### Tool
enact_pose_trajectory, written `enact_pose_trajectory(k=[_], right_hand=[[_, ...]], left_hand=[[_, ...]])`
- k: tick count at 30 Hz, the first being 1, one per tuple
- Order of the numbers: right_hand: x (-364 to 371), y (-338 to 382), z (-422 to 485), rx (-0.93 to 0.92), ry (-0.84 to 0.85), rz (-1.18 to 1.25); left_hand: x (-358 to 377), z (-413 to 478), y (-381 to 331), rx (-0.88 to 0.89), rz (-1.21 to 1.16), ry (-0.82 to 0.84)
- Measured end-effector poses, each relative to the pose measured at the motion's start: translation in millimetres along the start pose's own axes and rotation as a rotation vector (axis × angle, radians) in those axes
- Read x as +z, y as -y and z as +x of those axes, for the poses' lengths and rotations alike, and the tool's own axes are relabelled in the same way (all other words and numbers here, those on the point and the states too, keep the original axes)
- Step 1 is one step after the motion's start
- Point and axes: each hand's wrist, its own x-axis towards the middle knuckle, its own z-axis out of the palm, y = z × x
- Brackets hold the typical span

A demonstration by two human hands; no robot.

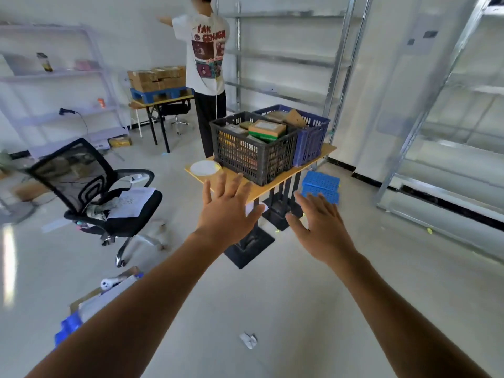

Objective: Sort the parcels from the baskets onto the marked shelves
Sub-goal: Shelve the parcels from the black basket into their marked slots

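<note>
Parcels [267, 129], labels too blurred to read, fill black basket [245, 156]; left hand [229, 211], right hand [321, 227] splayed, empty.

Bright, even white light, wide-angle view
Glare streaks the floor [8, 266] at left; the shelf frames [426, 113] bow and smear toward the edges, centre sharper, shadows soft
</note>
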Motion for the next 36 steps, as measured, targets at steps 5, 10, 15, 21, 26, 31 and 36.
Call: enact_pose_trajectory(k=[5,10,15,21,26,31,36], right_hand=[[29.4,-29.8,48.6,-0.001,0.061,-0.003],[68.9,-42.8,99.0,0.007,0.122,-0.009],[122.6,-53.3,169.7,0.024,0.159,-0.018],[153.3,-54.3,260.9,0.11,0.177,-0.013],[156.1,-74.2,320.9,0.183,0.117,0.017],[153.3,-102.2,360.7,0.252,0.074,0.091],[162.2,-156.8,407.7,0.225,0.081,0.105]], left_hand=[[44.2,37.2,-9.9,-0.066,-0.029,0.038],[79.7,75.9,10.6,-0.119,-0.116,0.098],[124.8,131.6,48.7,-0.158,-0.154,0.143],[162.6,214.2,84.4,-0.155,-0.202,0.192],[186.8,284.1,101.0,-0.095,-0.234,0.249],[217.3,349.3,87.1,-0.071,-0.265,0.238],[259.7,418.2,62.9,-0.022,-0.228,0.204]])
